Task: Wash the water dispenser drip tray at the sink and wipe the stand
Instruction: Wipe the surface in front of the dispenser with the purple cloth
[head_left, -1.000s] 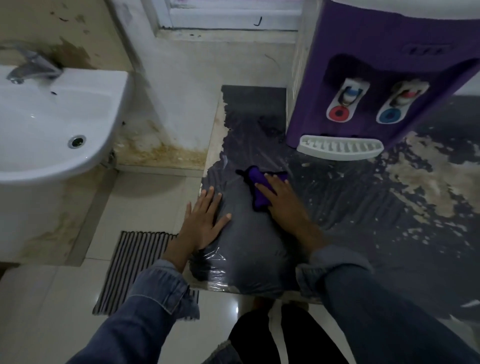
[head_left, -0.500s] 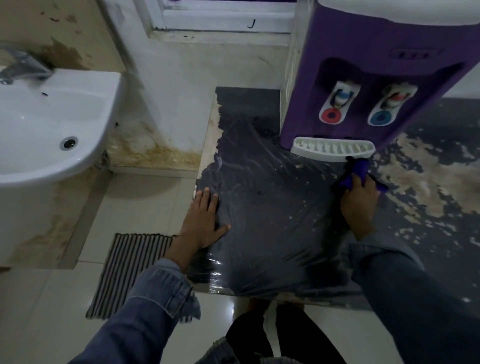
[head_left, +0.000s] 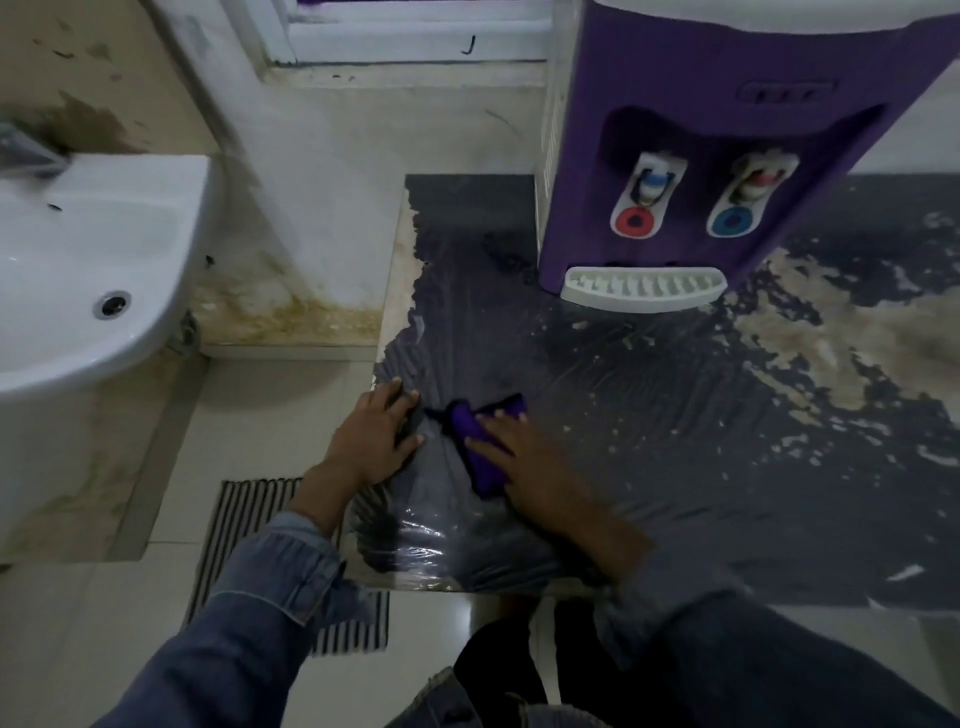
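Observation:
A purple water dispenser (head_left: 727, 130) stands at the back of the dark, plastic-covered stand (head_left: 649, 441). Its white slotted drip tray (head_left: 644, 287) sits in place at the dispenser's foot. My right hand (head_left: 524, 462) presses a purple cloth (head_left: 480, 441) flat on the stand near its front left corner. My left hand (head_left: 376, 436) rests flat on the stand's left edge, fingers spread, just left of the cloth. The white sink (head_left: 88, 275) is at the far left.
A tap (head_left: 26, 150) sits above the sink. A striped floor mat (head_left: 249, 551) lies on the tiles below the stand's left edge. The stand's right part shows pale worn patches (head_left: 831, 332). A stained wall and a window sill are behind.
My right hand has swept the purple cloth from beside the drip tray back to the front left of the stand. My left hand stayed on the left edge.

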